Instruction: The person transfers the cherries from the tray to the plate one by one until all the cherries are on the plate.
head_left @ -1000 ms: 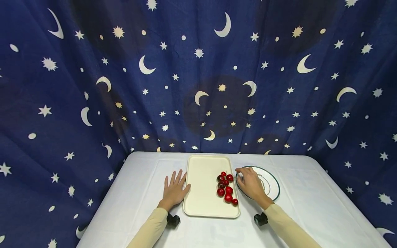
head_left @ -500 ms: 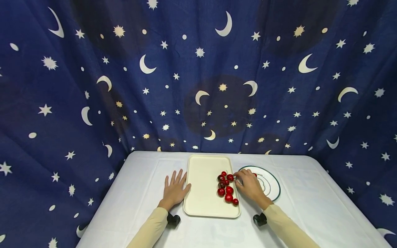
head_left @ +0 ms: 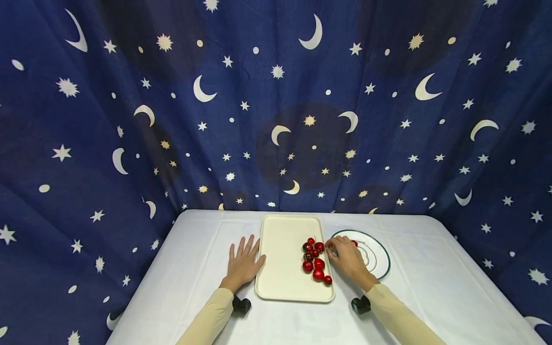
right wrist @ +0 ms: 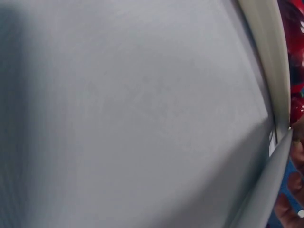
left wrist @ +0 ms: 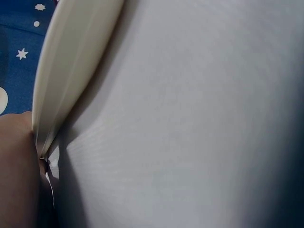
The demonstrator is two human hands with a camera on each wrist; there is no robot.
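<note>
A cream tray [head_left: 280, 239] lies in the middle of the white table, with several red cherries [head_left: 316, 263] clustered along its right side. My left hand [head_left: 243, 254] lies flat on the cloth, fingers straight, touching the tray's left rim [left wrist: 71, 61]. My right hand [head_left: 334, 249] sits between the tray and a white plate with a green rim [head_left: 381, 261]. Its curled fingertips are at the tray's right rim, beside the topmost cherries [right wrist: 294, 57]. Whether they pinch one is hidden. One cherry [head_left: 354, 243] lies on the plate.
A dark blue curtain with moons and stars [head_left: 276, 120] hangs close behind and around the table. White tablecloth [head_left: 194, 249] stretches left of the tray and right of the plate, up to the rounded table edges.
My right hand moved left from over the plate to the tray's right rim. A cherry now shows on the plate. The left hand has stayed put.
</note>
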